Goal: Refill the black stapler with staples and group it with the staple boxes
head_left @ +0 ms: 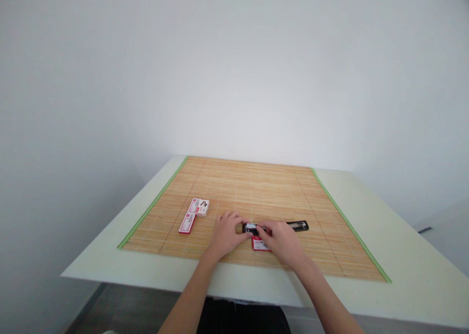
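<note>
A black stapler [298, 225], folded open, lies flat on the bamboo mat with its metal parts facing up. At its left end, my left hand [227, 232] grips it between thumb and fingers. My right hand [279, 237] is over the stapler's middle, thumb and fingertips pinched together at its metal channel; whatever is between them is too small to make out. Just below the stapler lies a red and white box [258, 244], partly hidden by my right hand.
Left of my hands, a small white staple box [202, 208] and a red and white box [187, 223] lie close together with another similar box. The green-edged bamboo mat [252, 185] covers much of the white table [366, 202], which stands against a pale wall.
</note>
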The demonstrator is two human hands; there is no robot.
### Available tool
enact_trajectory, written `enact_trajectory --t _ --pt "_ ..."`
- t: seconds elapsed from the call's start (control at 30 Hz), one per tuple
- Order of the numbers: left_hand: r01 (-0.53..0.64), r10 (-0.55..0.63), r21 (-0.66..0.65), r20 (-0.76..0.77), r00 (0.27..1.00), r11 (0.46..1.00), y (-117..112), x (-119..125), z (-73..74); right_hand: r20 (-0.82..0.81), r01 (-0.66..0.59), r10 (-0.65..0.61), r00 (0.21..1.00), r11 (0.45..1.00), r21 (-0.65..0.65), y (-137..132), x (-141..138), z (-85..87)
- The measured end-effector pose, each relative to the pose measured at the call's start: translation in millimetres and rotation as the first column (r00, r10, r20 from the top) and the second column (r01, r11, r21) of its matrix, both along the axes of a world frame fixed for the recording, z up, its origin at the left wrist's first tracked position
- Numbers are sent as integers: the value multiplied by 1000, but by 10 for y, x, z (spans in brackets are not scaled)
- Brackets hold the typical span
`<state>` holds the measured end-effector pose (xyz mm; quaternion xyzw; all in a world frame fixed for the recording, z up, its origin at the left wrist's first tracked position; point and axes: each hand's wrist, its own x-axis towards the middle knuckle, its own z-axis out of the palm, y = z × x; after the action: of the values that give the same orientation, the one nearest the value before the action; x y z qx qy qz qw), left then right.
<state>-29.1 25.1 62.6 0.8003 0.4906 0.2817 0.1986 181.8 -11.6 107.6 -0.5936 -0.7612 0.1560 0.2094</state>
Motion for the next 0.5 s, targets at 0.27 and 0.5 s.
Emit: enact_trajectory --t 0.27,0.5 --pt "-5 5 -2 -9 1000 1000 12 -12 -36 -357 414 -378 854 910 26 -207 1175 -146" --pt "-5 5 1 -5 1000 1000 19 -19 -50 -670 149 -285 685 956 -254 -179 1209 -258"
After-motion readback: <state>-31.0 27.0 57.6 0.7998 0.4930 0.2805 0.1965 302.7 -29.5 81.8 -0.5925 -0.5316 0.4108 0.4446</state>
